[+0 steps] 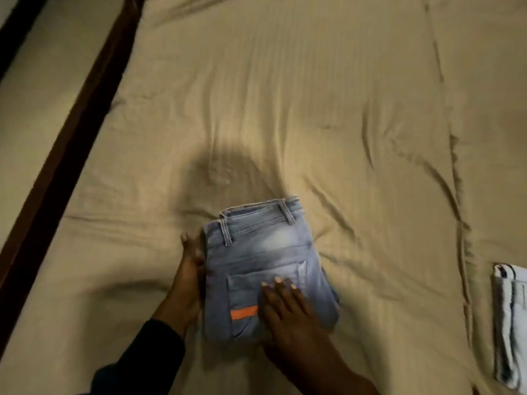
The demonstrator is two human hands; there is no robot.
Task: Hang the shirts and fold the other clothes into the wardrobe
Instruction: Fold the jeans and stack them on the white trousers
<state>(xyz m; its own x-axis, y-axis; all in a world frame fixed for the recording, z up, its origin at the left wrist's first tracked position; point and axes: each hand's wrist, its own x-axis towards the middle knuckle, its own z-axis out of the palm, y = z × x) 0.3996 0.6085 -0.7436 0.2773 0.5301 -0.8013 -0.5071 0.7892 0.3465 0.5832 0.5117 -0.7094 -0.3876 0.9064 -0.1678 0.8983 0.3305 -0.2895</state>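
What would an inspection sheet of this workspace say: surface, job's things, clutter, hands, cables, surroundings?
Surface: bed sheet, beige, wrinkled.
Job's things: folded jeans, light blue with an orange stripe, lying flat on the sheet; folded white garment at the right edge, partly out of frame.
Clutter: nothing seen.
Hands: left hand against the jeans' left side, fingers straight; right hand flat on top of them.
Cables: nothing seen.
Surroundings: dark wooden bed frame along the left; no wardrobe in view.
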